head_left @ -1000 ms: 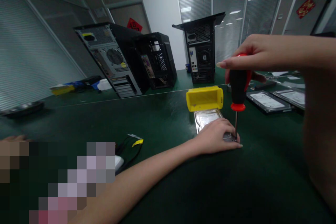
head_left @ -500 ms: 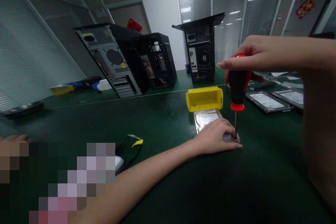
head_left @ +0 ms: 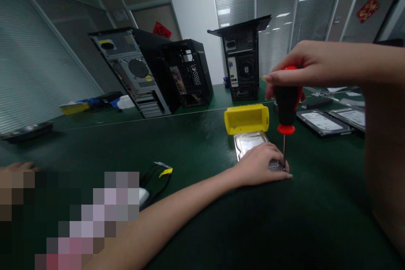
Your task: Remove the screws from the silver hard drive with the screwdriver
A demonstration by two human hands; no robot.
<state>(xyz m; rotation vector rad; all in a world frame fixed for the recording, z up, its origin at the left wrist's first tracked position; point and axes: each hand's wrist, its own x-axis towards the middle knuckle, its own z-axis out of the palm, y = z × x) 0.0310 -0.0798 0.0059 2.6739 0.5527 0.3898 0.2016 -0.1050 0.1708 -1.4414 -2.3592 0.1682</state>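
A silver hard drive [head_left: 249, 141] lies flat on the green table [head_left: 196, 147]. My left hand [head_left: 261, 164] rests on its near end, fingers flat and pressing it down. My right hand [head_left: 303, 65] is closed round the top of a red and black screwdriver [head_left: 286, 107], which stands upright. Its thin shaft comes down to the drive's near right corner, right beside my left fingertips.
A yellow plastic bin [head_left: 247, 119] sits just behind the drive. Two more hard drives [head_left: 335, 119] lie at the right. Three black computer cases [head_left: 152, 71] stand at the back. A cable with a yellow tag [head_left: 161, 173] lies at the left, near a blurred patch.
My right fingers have shifted a little round the screwdriver handle. The left hand and the drive have stayed where they were.
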